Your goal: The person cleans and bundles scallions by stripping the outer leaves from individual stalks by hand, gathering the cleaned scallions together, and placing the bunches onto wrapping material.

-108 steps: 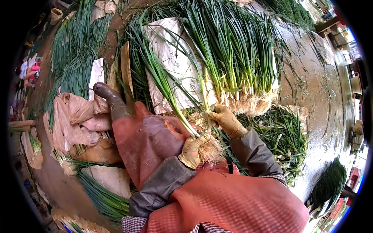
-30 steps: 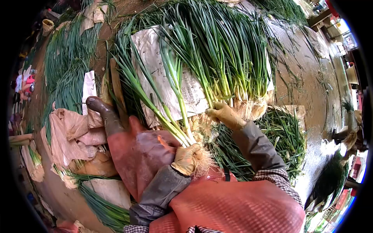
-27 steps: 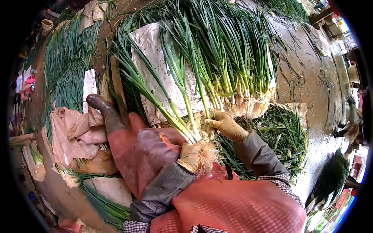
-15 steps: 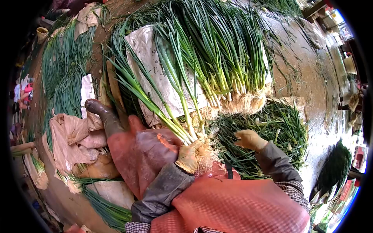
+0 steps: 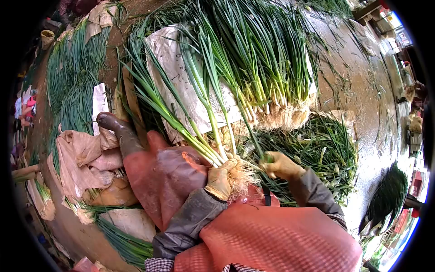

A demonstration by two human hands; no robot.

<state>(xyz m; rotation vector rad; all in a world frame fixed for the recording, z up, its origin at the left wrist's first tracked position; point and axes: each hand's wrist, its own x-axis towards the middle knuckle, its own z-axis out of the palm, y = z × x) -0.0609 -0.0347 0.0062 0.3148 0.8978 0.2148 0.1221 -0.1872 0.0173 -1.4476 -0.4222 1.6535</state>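
My left hand [image 5: 220,180], in a yellowish glove, is closed round the white lower stems of several green onions [image 5: 192,136], their pale roots sticking out to its right and their leaves fanning toward the upper left. To the right, my right hand [image 5: 282,166] is closed on a green leaf [image 5: 255,140] that runs up toward the row of onions. A large row of green onions [image 5: 272,59] lies beyond my hands, roots toward me, partly on a whitish printed sack [image 5: 174,68].
A heap of loose leaves [image 5: 326,154] lies right of my right hand. Crumpled pinkish sacks [image 5: 81,154] and another onion bundle [image 5: 124,238] are at the left. More onions [image 5: 74,86] cover the ground at the upper left. My boot [image 5: 118,129] stretches forward.
My right hand moved from the row's roots to the right, opened over the leaf heap, and is now closed on a leaf nearer my left hand. More stems are in my left hand than at first.
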